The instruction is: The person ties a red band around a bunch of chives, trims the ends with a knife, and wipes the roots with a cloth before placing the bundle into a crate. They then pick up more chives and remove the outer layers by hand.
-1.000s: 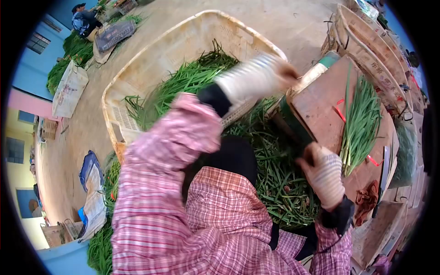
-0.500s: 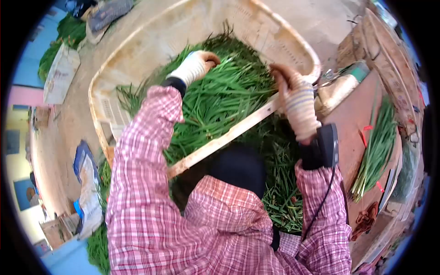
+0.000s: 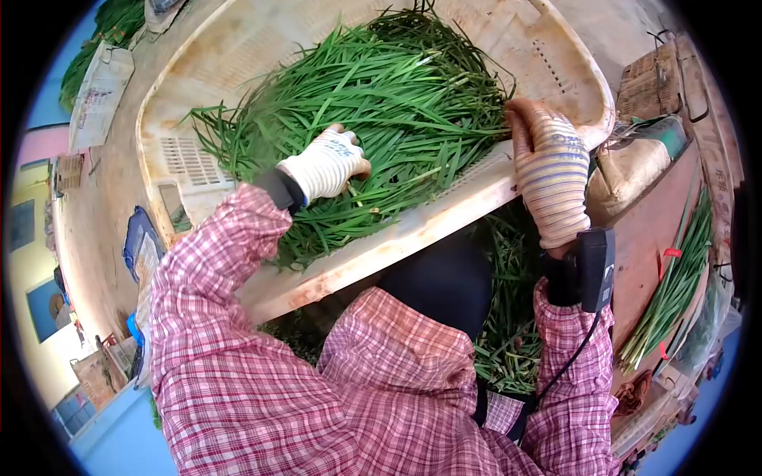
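Lying mostly sideways: leaves point(image 3: 373, 103) | left hand point(image 3: 327, 165) atop, right hand point(image 3: 553, 170) at crate rim point(image 3: 389, 247) | each grip: cannot tell

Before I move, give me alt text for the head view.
A gloved left hand touches loose green leaves heaped in a pale plastic crate; the gloved right hand is at its near rim. To the right, a red-tied green bundle lies on a brown board.
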